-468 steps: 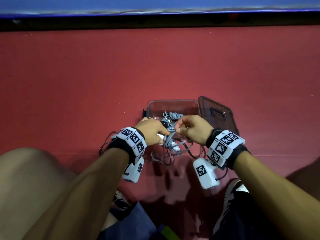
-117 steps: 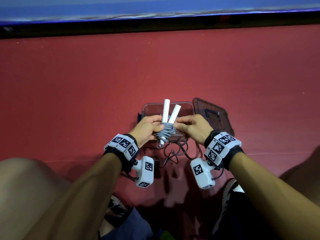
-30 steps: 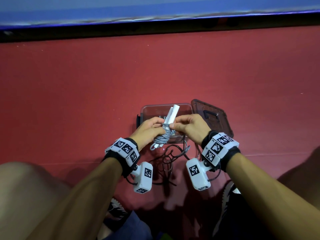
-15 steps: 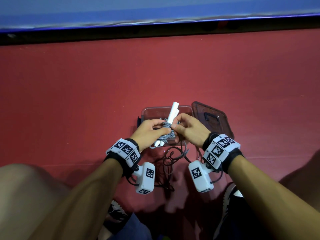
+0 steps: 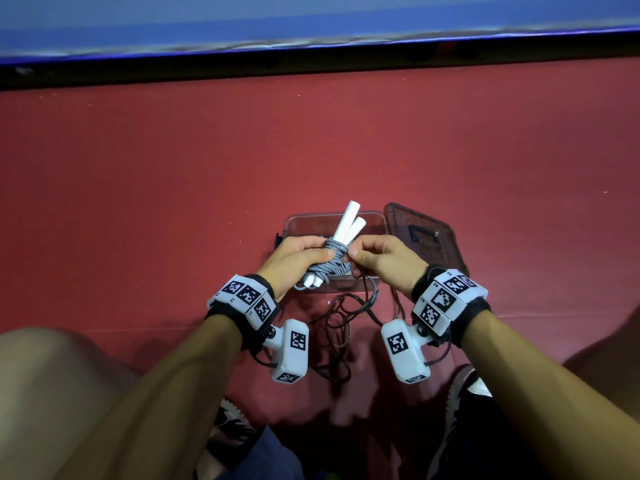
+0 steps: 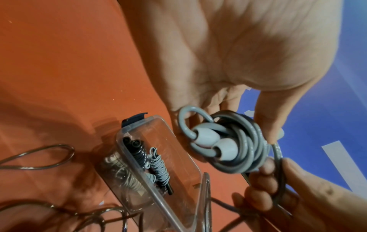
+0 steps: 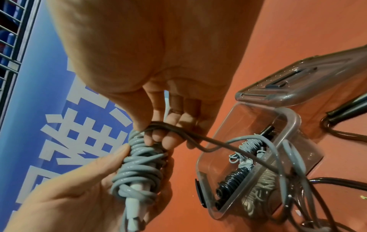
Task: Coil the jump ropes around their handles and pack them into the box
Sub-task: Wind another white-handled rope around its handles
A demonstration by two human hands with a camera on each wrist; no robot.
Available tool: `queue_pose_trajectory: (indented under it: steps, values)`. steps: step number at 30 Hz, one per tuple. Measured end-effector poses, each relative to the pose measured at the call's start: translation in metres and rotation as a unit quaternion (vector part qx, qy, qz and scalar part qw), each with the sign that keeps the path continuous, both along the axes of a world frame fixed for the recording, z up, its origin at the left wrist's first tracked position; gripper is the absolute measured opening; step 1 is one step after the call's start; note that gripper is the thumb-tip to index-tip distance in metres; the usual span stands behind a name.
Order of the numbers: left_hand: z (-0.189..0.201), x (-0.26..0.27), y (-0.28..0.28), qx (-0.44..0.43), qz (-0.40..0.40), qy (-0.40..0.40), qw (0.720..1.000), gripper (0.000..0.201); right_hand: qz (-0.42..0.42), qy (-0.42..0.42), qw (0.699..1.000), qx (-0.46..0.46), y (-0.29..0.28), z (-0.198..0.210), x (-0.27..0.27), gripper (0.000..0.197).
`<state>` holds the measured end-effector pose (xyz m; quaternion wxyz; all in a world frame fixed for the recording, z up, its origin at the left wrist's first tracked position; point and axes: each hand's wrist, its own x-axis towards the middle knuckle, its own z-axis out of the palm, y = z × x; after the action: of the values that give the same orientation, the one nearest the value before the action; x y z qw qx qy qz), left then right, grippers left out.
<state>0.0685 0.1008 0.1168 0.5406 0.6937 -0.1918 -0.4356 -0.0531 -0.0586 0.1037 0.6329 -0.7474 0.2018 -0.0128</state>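
Two white handles (image 5: 348, 221) are held together above the clear box (image 5: 298, 221), with a grey rope coil (image 5: 334, 259) wound round their middle. My left hand (image 5: 317, 252) grips the coiled bundle (image 6: 238, 146) from the left. My right hand (image 5: 358, 252) pinches the rope's free length (image 7: 178, 130) against the top of the coil (image 7: 139, 164). The free length trails down over the box rim (image 7: 290, 120). Inside the box lie a black coiled rope (image 7: 232, 180) and a grey coiled rope (image 6: 160, 166).
The box's tinted lid (image 5: 426, 237) lies flat just right of the box. Loose dark rope (image 5: 337, 320) loops on the red floor between my wrists. Black handles (image 7: 347, 108) rest on the floor beyond the lid. My knees and shoes fill the lower edge.
Both hands have stayed on the bundle. It has lifted slightly and the handles' far ends point a bit higher. My right hand has shifted round the coil with the free rope.
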Motion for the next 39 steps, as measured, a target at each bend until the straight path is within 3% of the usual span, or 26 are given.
queue_pose_trajectory:
  steps: [3, 6, 8, 15, 21, 24, 28, 36, 39]
  values:
    - [0.004, -0.002, -0.001, -0.013, 0.021, 0.03, 0.999, 0.023, 0.014, 0.023, 1.0, -0.01, -0.001, 0.002, -0.001, 0.027]
    - [0.009, -0.003, -0.002, -0.021, 0.035, 0.056, 0.998, 0.038, 0.002, 0.029, 1.0, -0.003, 0.0, 0.004, -0.003, 0.033]
    - [0.01, -0.003, -0.002, -0.02, 0.036, 0.061, 0.997, 0.03, 0.001, 0.026, 1.0, 0.007, 0.002, 0.005, -0.003, 0.035]
    - [0.009, -0.001, 0.0, -0.015, 0.048, 0.058, 0.997, 0.042, -0.017, 0.026, 0.992, 0.119, 0.004, 0.011, -0.001, 0.036]
    - [0.005, 0.001, 0.0, 0.003, 0.056, 0.043, 0.998, 0.046, -0.018, 0.029, 0.993, 0.11, 0.004, 0.012, -0.001, 0.036]
    - [0.003, 0.003, 0.0, 0.011, 0.055, 0.045, 0.997, 0.058, -0.01, 0.023, 0.997, 0.067, 0.005, 0.013, -0.003, 0.034]
    - [0.006, 0.001, 0.002, 0.005, 0.042, 0.049, 0.998, 0.031, -0.026, 0.019, 0.999, 0.038, 0.004, 0.012, -0.004, 0.029]
    - [-0.002, 0.005, 0.0, -0.01, 0.066, 0.077, 0.995, 0.029, 0.02, 0.042, 0.998, 0.044, 0.0, 0.009, -0.007, 0.021]
    - [-0.002, 0.002, 0.0, -0.005, 0.037, 0.072, 0.997, 0.029, 0.015, 0.049, 0.997, 0.065, 0.003, 0.008, -0.008, 0.021]
